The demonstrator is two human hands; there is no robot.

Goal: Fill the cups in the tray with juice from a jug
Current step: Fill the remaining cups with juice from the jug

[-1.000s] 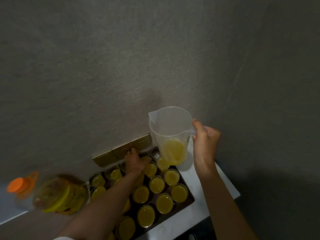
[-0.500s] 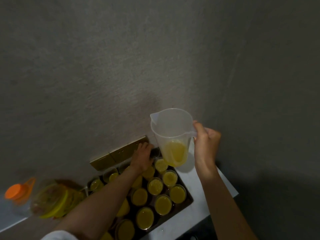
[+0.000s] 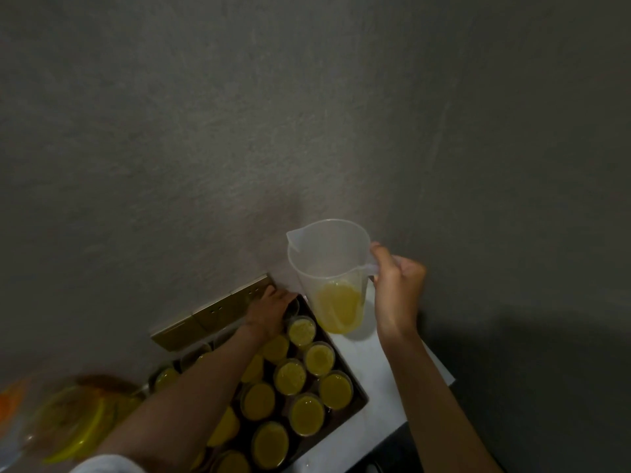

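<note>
Up high, the right hand (image 3: 396,288) is clenched around the jug (image 3: 329,271) handle, jug upright. The left hand (image 3: 271,310) rests, fingers curled, on a cup at the tray's (image 3: 355,404) far corner; whether it grips I cannot tell.

jug (image 3: 329,264): clear, upright, little juice | cups (image 3: 290,377): filled, in tray (image 3: 360,402)

White counter (image 3: 382,401) under dark tray (image 3: 358,399) of cups (image 3: 336,389).

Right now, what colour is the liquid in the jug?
Yellow, pooled low in the clear plastic jug held by the right hand; the head view shows it.
</note>
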